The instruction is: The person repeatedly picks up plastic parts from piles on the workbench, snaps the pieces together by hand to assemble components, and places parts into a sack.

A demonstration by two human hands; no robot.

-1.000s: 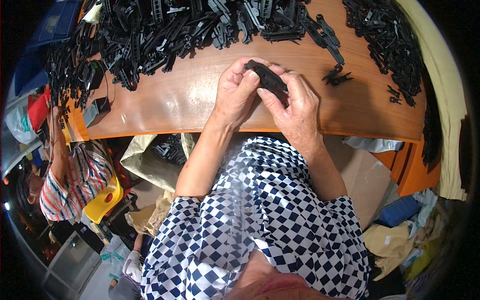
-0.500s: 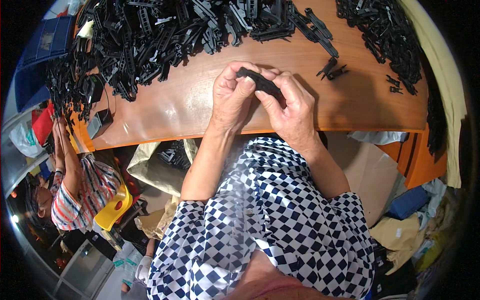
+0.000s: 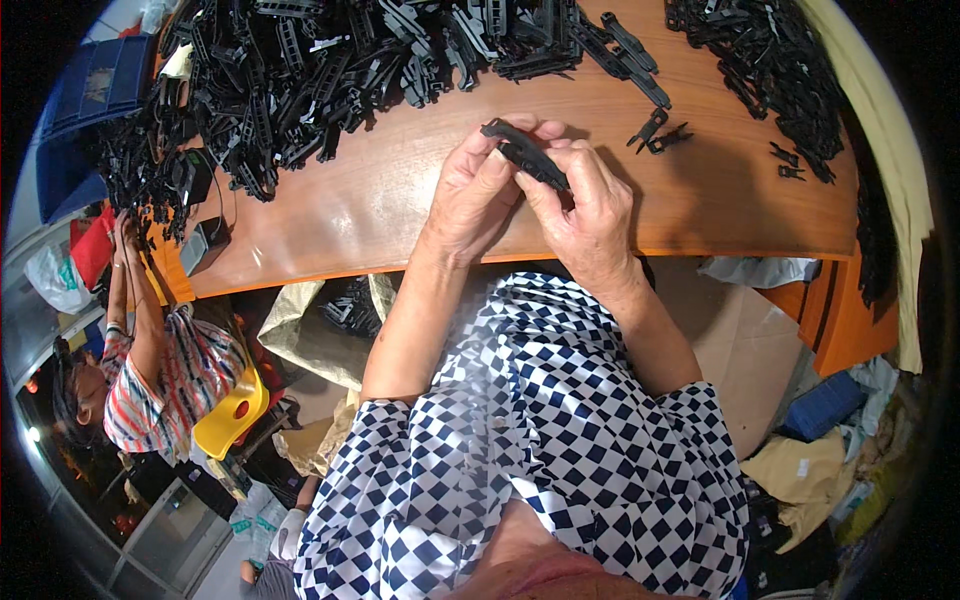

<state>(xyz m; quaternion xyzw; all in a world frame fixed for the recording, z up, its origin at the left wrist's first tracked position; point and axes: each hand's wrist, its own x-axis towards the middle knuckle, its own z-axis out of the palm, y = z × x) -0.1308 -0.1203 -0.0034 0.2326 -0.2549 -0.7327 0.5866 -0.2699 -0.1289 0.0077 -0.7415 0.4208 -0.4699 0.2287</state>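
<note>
Ctr of frame, just above the midline: a curved black plastic part [image 3: 532, 158] sits btwn the fingers of two bare hands, held over the near side of a wood-grain table [image 3: 350, 215]. L hand [image 3: 468, 195] pinches its upper-left end, thumb in front, fingers curled behind; R hand [image 3: 592, 205] grips the lower-right end, thumb & fingers closed on it. Both grips are nearly closed, w/ only the part's thickness btwn thumb & fingers.

Just right of the hands, two small black clips [image 3: 660, 133] lie touching or nearly so; above them, longer black pcs [image 3: 625, 60] angle away from the big pile. That pile, a heap of black parts [image 3: 290, 95], fills the upper left & top ctr. Upper right: a second heap [image 3: 775, 75], w/ two tiny pcs [image 3: 787, 162] near its left edge. Left end of table: a small dark box [image 3: 206, 246] w/ a cord.

Below the table edge, left of ctr: an open bag [image 3: 295, 345] w/ black pcs inside. Far left: a co-worker in a striped shirt [image 3: 175, 385], hands at the table's left end, beside a yellow seat [image 3: 232, 415].
</note>
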